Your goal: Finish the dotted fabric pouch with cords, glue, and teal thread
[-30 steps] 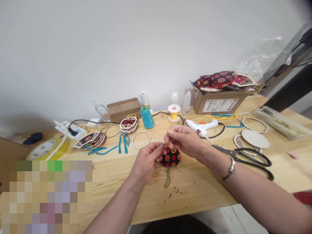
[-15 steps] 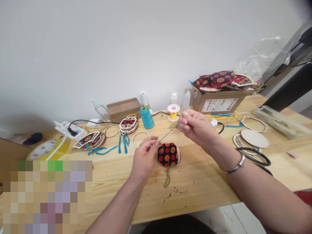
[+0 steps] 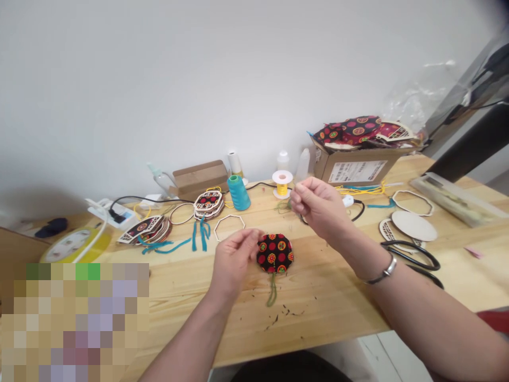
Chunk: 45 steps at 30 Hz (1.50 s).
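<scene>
A black patterned fabric piece (image 3: pixel 274 253) with red and orange motifs lies on the wooden table (image 3: pixel 334 297). A green cord loop (image 3: pixel 271 292) hangs from its lower edge. At the piece's upper left edge, my left hand (image 3: pixel 240 254) is closed, thumb and index finger pinched; whatever they hold is hidden. My right hand (image 3: pixel 318 201) is raised above and to the right of the piece, its fingers curled into a pinch. What lies between those fingertips is too small to make out.
Behind my hands stand a teal thread cone (image 3: pixel 239 193) and a yellow thread spool (image 3: pixel 282 185). A cardboard box (image 3: pixel 350 165) of fabric pieces is at the back right. Wooden frames (image 3: pixel 229 228), lattice stacks (image 3: pixel 209 205) and black cable loops (image 3: pixel 413 254) lie around. Dark scraps lie in front.
The grey strand stretched between my hands no longer shows. The fabric piece covers more of the pale layer at its right edge. Both hands have stayed nearly in place.
</scene>
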Motion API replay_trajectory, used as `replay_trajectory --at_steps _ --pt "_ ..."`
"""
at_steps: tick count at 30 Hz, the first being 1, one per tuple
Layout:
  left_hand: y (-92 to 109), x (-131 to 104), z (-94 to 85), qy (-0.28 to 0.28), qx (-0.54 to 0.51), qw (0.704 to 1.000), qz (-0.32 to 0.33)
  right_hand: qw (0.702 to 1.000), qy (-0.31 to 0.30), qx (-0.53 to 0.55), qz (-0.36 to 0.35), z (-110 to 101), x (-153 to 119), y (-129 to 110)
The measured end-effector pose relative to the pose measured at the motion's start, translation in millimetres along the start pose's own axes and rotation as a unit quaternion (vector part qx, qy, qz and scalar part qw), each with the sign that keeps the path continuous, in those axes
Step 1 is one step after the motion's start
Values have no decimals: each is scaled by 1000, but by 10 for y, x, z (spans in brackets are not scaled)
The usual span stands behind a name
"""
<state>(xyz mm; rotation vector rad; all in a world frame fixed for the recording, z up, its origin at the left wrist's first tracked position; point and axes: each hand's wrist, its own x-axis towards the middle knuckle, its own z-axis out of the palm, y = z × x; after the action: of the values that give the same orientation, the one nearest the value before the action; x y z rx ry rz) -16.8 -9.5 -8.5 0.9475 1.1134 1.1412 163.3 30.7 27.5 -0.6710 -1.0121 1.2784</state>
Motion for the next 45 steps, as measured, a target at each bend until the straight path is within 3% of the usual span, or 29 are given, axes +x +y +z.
replay_trajectory --at_steps 3,6,9,13,18,25,36,45 --pt "11 -41 46 -146 -4 984 -101 997 -21 -72 4 74 -65 92" --pt "24 -34 52 -202 -51 961 -180 976 -70 -203 -21 150 -170 153" --pt "18 -5 31 -190 -121 955 -191 930 -129 -340 -58 212 -287 165" --pt "-28 23 -3 -164 -148 955 -195 868 -224 -439 -60 260 -391 124" --pt "-64 31 -17 -140 -153 955 -210 808 -311 -495 -65 301 -433 61" --pt "-29 25 -16 -123 -123 965 -196 742 -378 -547 -84 326 -499 59" --pt "14 38 -24 -91 -145 967 -186 723 -477 -500 -16 375 -511 -45" --pt "69 46 -23 -108 -144 962 -206 708 -545 -446 52 402 -571 -27"
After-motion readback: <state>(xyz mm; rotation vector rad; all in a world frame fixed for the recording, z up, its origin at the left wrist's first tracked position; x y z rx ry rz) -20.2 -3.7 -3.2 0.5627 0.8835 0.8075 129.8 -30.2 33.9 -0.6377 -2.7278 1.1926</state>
